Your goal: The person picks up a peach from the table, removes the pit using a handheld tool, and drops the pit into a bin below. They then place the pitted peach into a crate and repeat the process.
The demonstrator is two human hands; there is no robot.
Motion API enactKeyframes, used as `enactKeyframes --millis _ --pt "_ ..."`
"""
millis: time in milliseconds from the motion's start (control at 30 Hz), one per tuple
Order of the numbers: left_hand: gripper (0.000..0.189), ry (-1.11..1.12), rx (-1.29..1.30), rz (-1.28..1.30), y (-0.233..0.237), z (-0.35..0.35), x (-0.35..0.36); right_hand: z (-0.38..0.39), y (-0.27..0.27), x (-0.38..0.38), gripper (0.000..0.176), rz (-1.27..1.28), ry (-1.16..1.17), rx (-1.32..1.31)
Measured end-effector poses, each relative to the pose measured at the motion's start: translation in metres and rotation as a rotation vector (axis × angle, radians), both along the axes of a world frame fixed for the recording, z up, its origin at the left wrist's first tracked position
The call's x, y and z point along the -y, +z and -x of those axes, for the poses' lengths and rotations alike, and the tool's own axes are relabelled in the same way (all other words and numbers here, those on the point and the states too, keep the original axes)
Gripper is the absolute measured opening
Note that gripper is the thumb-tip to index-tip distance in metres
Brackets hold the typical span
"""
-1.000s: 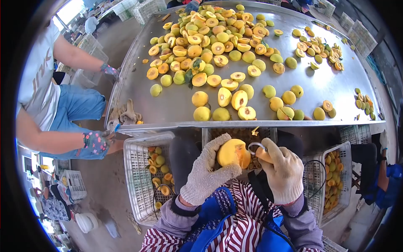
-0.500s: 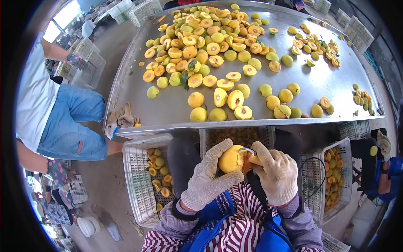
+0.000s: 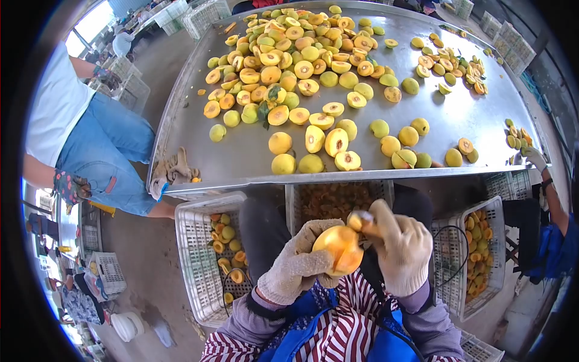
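Observation:
My left hand (image 3: 291, 265), in a pale knit glove, is closed around a yellow peach half (image 3: 338, 248). The cut orange side of the peach faces up and to the right. My right hand (image 3: 405, 253), gloved too, grips a small pitting knife (image 3: 369, 228) just above and right of the fruit. A curved metal blade showed on it earlier; now its tip is blurred, with a brownish lump that looks like a peach stone. Both hands are over my lap, in front of a crate (image 3: 292, 202) of orange-brown pieces under the table edge.
A metal table (image 3: 241, 160) bears a heap of peaches (image 3: 289, 54), many halved, and smaller groups. Crates with peach halves stand at my left (image 3: 196, 271) and right (image 3: 497, 259). Worn gloves (image 3: 175, 169) lie at the table's left corner. One co-worker stands left; another's gloved hand (image 3: 533, 158) is at right.
The blade has come out of the peach, and my right hand has lifted slightly. My left hand has tilted the fruit. The right co-worker's hand has moved up to the table; the left co-worker has shifted.

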State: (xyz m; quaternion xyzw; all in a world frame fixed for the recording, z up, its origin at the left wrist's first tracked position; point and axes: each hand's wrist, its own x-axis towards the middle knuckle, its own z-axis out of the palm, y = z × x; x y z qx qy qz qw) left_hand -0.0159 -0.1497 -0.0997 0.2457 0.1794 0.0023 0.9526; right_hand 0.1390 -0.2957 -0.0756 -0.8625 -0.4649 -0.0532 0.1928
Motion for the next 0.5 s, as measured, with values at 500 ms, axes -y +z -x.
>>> enactKeyframes --millis 500 --pt "0.050 0.220 0.084 -0.206 -0.027 -0.012 0.004 0.010 -0.029 -0.006 0.052 -0.453 0.115 -0.508"
